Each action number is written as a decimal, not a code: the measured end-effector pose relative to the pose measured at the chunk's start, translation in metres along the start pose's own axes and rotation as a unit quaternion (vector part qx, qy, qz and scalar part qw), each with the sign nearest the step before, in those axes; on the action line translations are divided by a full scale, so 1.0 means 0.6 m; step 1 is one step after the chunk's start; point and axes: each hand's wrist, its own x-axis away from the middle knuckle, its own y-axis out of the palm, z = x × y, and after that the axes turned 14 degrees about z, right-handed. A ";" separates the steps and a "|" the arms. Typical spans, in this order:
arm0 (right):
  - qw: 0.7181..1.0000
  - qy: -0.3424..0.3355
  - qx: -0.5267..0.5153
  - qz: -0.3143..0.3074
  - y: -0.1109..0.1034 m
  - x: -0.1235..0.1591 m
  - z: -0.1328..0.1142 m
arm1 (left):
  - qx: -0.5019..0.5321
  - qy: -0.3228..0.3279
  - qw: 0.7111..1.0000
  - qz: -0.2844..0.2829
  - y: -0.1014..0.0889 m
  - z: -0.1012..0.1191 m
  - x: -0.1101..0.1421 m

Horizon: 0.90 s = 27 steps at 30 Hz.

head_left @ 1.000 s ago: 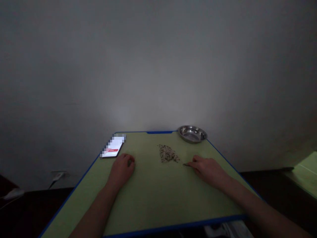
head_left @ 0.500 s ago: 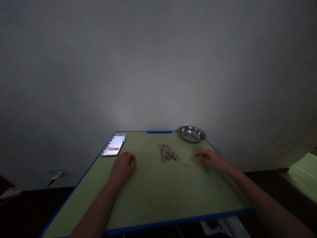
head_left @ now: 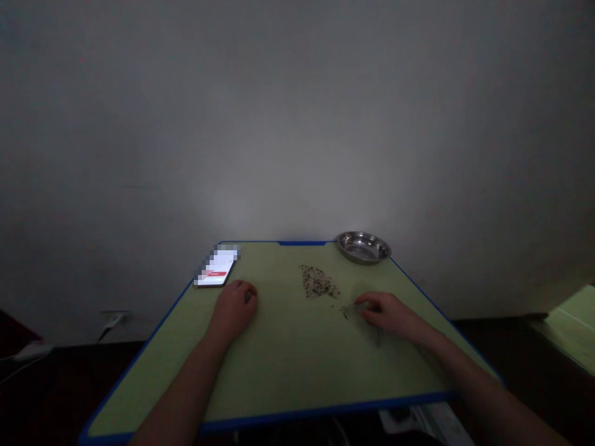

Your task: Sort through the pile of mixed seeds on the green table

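My right hand (head_left: 385,313) pinches a thin, clear plastic piece (head_left: 365,325), its exact kind too faint to make out. One end of the clear piece is at a few stray dark grains (head_left: 344,312) on the table. Beyond it to the left, a spread of small dark and pale grains (head_left: 318,285), like seeds or beans, lies on the light green tabletop (head_left: 279,359). Resting on the table at the left, my left hand (head_left: 235,310) is loosely curled into a fist, and nothing shows in it.
A shiny metal bowl (head_left: 363,249) stands at the table's far right corner. Near the far left edge lies a phone (head_left: 218,269) with a lit screen. A grey wall (head_left: 297,124) rises right behind the table, whose rim (head_left: 334,409) is blue.
My right hand has moved nearer to me and slightly left, bringing the clear piece to the stray grains. My left hand stays in place, while the view has shifted slightly.
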 end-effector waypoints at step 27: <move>0.998 -0.051 0.002 -0.043 0.008 0.011 -0.038 | 0.008 -0.002 1.000 -0.005 -0.002 0.002 0.002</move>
